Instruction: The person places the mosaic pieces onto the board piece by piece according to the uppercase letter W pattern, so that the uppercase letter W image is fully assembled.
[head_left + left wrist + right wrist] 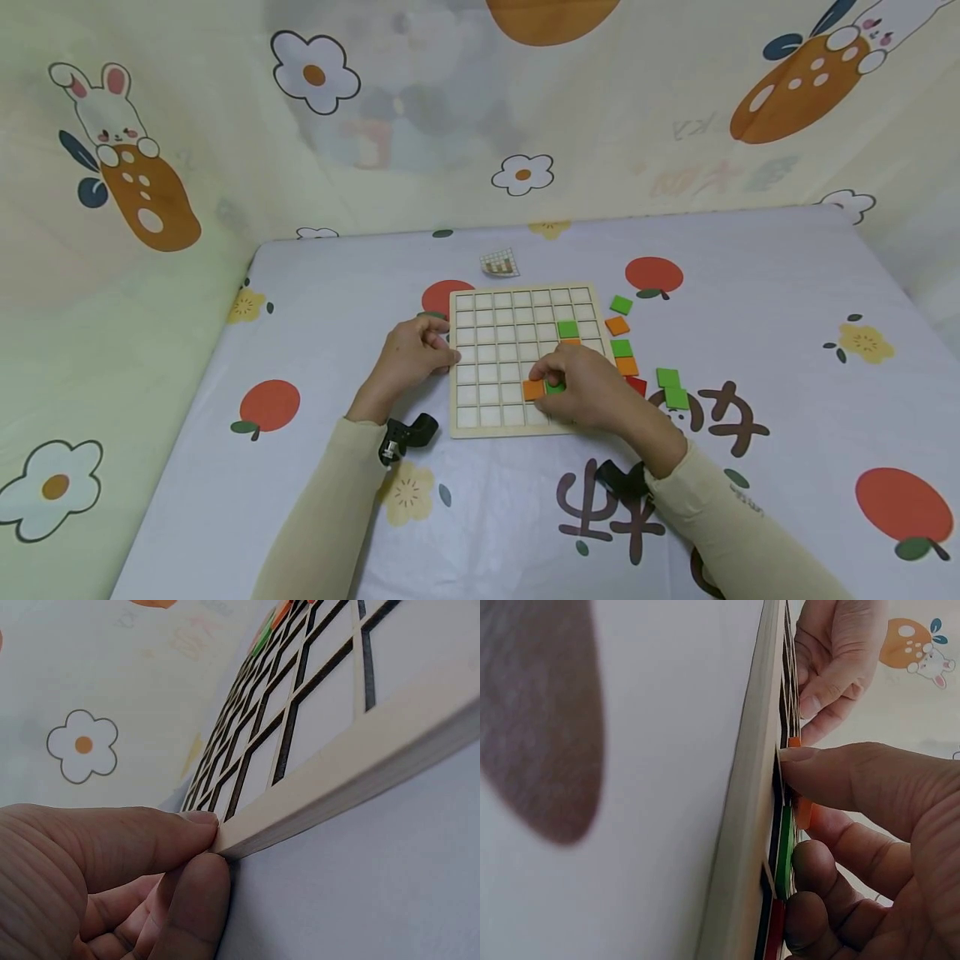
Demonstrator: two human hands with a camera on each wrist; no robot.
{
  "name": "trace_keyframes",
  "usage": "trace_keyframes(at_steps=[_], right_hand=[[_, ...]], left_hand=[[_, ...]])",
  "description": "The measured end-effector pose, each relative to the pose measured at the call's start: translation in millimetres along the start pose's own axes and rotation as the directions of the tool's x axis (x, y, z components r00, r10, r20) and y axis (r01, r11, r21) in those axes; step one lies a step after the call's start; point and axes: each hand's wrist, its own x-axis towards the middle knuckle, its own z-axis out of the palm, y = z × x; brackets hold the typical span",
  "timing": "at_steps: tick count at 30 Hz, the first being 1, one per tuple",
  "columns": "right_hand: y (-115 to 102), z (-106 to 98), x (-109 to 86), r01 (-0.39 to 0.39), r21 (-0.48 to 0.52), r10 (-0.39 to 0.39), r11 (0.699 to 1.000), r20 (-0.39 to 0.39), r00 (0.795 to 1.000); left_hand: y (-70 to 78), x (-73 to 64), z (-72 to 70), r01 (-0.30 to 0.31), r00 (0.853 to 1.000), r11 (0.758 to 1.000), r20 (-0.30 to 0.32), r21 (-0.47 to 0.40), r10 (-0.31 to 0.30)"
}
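Note:
A square wooden grid board (487, 432) with white cells lies on the table. At its left edge my left hand (408, 354) pinches the rim; in the left wrist view the thumb is on top and a finger below at the board's side (322, 799). Over the lower right of the grid, my right hand (581, 387) holds an orange tile (533, 390) between thumb and index finger, also seen edge-on as an orange tile (804, 814) in the right wrist view. A green tile (784, 851) and a red tile (774, 930) sit in the grid beside those fingers. Part of the grid is hidden by this hand.
Higher on the grid sits another green tile (567, 329), an orange one (570, 341) below it. Loose tiles lie right of the board, among them an orange tile (617, 326) and a green tile (677, 398). A small patterned card (499, 263) lies behind the board.

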Motion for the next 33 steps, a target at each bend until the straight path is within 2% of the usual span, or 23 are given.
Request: trace_keyframes(at_steps=[7,21,26,33], right_hand=[[-0.8,0.8,0.3,-0.016,-0.003,0.016,1.0,0.003,1.0],[-2.2,-7.0,-5.2,0.042,0.011,-0.042,0.999,-0.009,0.999],[-0.7,-8.8,-8.2,0.071,0.016,-0.07,0.997,-0.041,0.997],[5.7,-16.6,-13.1,0.043,0.024,-0.04,0.999,-0.102,0.994]], left_hand=[[-0.6,0.5,-0.1,-0.006,1.0,1.0,-0.001,-0.009,0.006],[-2.8,1.0,-0.9,-0.02,1.0,1.0,0.003,-0.001,0.02],[-3.3,1.6,-0.7,-0.024,1.0,1.0,0.001,0.003,0.024],[-3.3,1.7,-0.8,-0.027,1.0,1.0,0.0,0.005,0.027]])
